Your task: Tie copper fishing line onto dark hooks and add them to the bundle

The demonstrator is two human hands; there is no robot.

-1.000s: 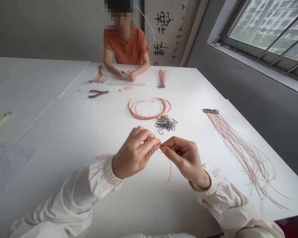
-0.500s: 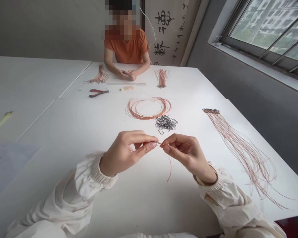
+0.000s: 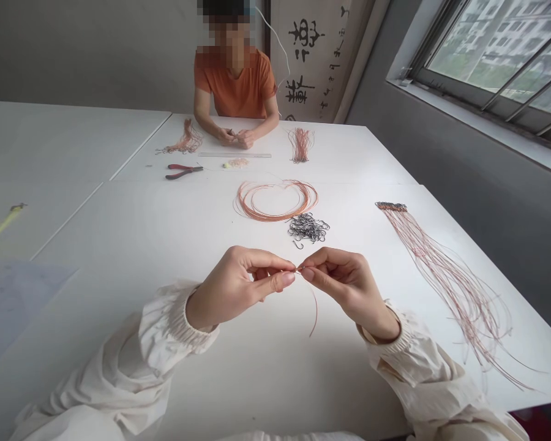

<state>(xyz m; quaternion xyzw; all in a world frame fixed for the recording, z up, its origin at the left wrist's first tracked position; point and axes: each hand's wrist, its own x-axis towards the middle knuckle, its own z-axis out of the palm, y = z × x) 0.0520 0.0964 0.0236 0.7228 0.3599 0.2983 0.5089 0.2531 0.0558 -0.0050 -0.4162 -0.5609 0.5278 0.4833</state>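
My left hand (image 3: pixel 245 285) is closed in a pinch, thumb against forefinger, on orange fishing line. Facing it, my right hand (image 3: pixel 342 282) pinches a small fish hook (image 3: pixel 300 268), mostly hidden by the fingertips. The tips of both hands nearly touch above the table. A loose end of fishing line (image 3: pixel 316 312) curves down below my right fingers. Just beyond the hands lies a pile of dark fish hooks (image 3: pixel 308 228), beside a coil of orange line (image 3: pixel 243 205).
A bundle of hooks tied to long lines (image 3: pixel 422 251) lies at right. Across the white table (image 3: pixel 133 226), a person in an orange shirt (image 3: pixel 239 86) works near pliers (image 3: pixel 183 170), a ruler (image 3: pixel 234 155) and two more line bundles (image 3: pixel 300 145). A yellow strand (image 3: pixel 2 226) lies at left.
My left fingertips have moved slightly right, closing the gap to my right fingertips. Less of the hook and line shows between them. My right hand has hardly moved.
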